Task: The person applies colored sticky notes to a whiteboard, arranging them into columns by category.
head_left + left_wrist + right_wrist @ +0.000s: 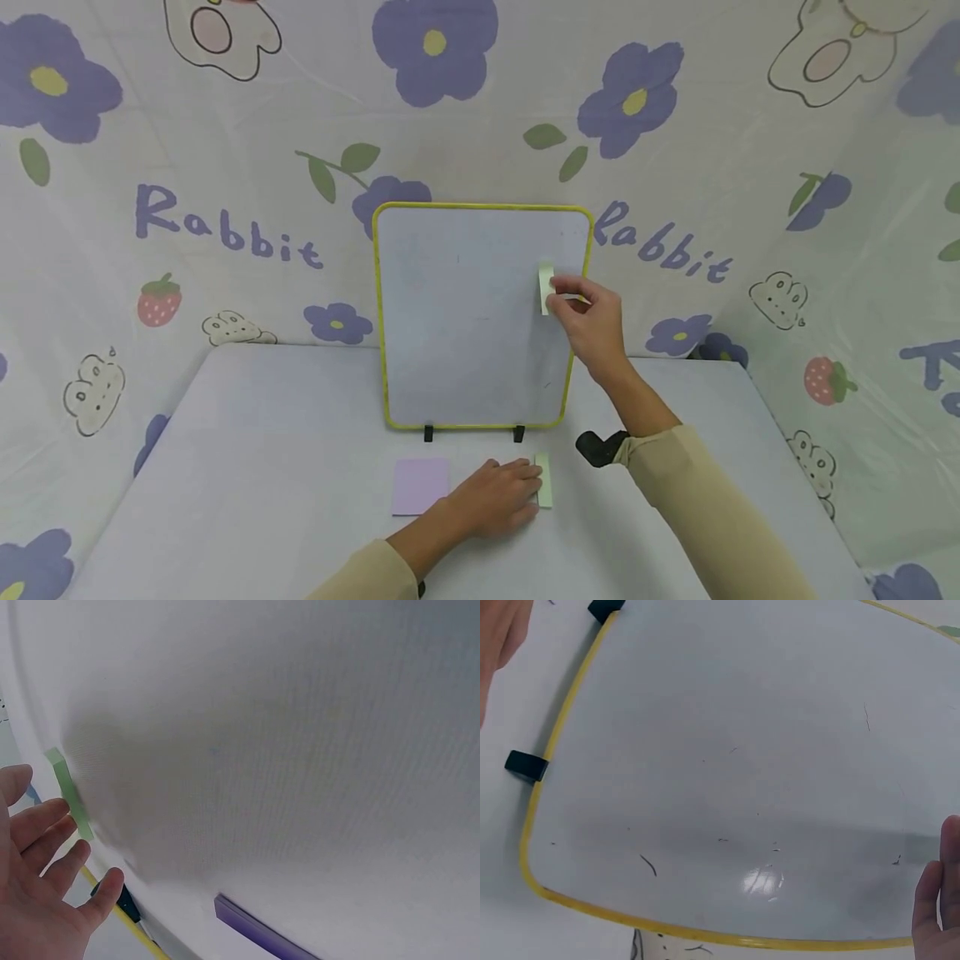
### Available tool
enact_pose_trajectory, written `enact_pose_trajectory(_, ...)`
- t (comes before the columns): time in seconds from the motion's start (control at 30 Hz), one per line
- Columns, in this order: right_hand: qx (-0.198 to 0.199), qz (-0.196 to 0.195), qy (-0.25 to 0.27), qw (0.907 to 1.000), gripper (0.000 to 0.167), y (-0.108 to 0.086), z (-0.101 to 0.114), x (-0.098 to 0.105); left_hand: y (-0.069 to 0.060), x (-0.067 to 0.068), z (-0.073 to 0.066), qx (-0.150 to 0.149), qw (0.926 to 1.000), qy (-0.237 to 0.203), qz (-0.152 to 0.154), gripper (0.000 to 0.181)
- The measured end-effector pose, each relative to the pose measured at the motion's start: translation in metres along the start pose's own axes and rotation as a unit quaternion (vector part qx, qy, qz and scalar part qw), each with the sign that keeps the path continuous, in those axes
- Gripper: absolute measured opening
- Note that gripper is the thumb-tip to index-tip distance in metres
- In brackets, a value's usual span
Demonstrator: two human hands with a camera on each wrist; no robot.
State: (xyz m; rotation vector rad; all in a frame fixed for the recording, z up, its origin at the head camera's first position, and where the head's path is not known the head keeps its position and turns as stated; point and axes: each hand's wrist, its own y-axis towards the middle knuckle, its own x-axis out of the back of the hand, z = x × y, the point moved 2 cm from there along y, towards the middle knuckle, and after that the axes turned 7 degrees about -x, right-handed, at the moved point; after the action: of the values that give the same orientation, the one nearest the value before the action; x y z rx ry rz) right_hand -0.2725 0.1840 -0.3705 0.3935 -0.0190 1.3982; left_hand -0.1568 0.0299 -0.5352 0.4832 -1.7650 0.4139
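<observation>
A whiteboard (465, 317) with a yellow frame stands upright on two black feet. In front of its right side my right hand (592, 321) pinches a narrow light green sticky note (546, 290) between thumb and fingertips. Whether the note touches the board cannot be told. The right wrist view catches only part of that hand (937, 907), and the note is hidden there. Below the board, my left hand (498, 496) rests by a light green sticky note pad (544, 482) on the table. Its loosely bent fingers touch the pad's left side, as the left wrist view also shows.
A square purple sticky note pad (420, 486) lies on the table (262, 467) to the left of my left hand. Black feet (519, 433) jut forward under the board. Behind it hangs a patterned cloth (247, 150) with flowers and lettering.
</observation>
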Motion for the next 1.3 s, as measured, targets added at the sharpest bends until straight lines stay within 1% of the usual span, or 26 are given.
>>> enact_pose_trajectory(0.17, -0.011, 0.001, -0.004, 0.9999, 0.024, 0.001, 0.001, 0.0, 0.001, -0.002, 0.001, -0.01, 0.9996, 0.024, -0.006, 0.038)
enact_pose_trajectory(0.3, -0.008, 0.003, -0.006, 0.9999, 0.025, 0.004, 0.002, -0.001, 0.002, -0.003, 0.0, -0.012, 0.9993, 0.035, -0.009, 0.038)
enact_pose_trajectory(0.4, -0.008, 0.005, -0.003, 1.0, 0.025, 0.004, 0.003, -0.003, 0.003, -0.002, -0.001, -0.008, 0.9995, 0.032, -0.006, 0.038)
enact_pose_trajectory(0.67, -0.032, 0.005, 0.003, 0.9995, 0.025, 0.002, 0.005, -0.003, 0.002, 0.0, -0.003, -0.001, 0.9997, 0.024, 0.006, 0.04)
enact_pose_trajectory(0.97, -0.027, 0.007, -0.008, 0.9996, 0.025, 0.003, 0.002, -0.004, 0.001, -0.004, 0.0, -0.006, 0.9996, 0.025, -0.006, 0.038)
enact_pose_trajectory(1.1, -0.022, 0.001, -0.015, 0.9996, 0.025, 0.004, 0.003, -0.003, 0.001, -0.002, 0.001, -0.012, 0.9994, 0.028, -0.019, 0.037)
enact_pose_trajectory(1.17, -0.021, -0.001, -0.016, 0.9996, 0.024, 0.003, 0.004, -0.002, 0.001, 0.002, 0.0, -0.013, 0.999, 0.029, -0.033, 0.036)
enact_pose_trajectory(1.23, -0.023, -0.001, -0.016, 0.9996, 0.024, 0.003, 0.005, -0.001, 0.001, 0.01, 0.001, -0.01, 0.9983, 0.027, -0.05, 0.035)
enact_pose_trajectory(1.3, -0.023, 0.0, -0.015, 0.9996, 0.024, 0.003, 0.005, -0.002, 0.003, 0.019, 0.003, -0.011, 0.996, 0.033, -0.083, 0.033)
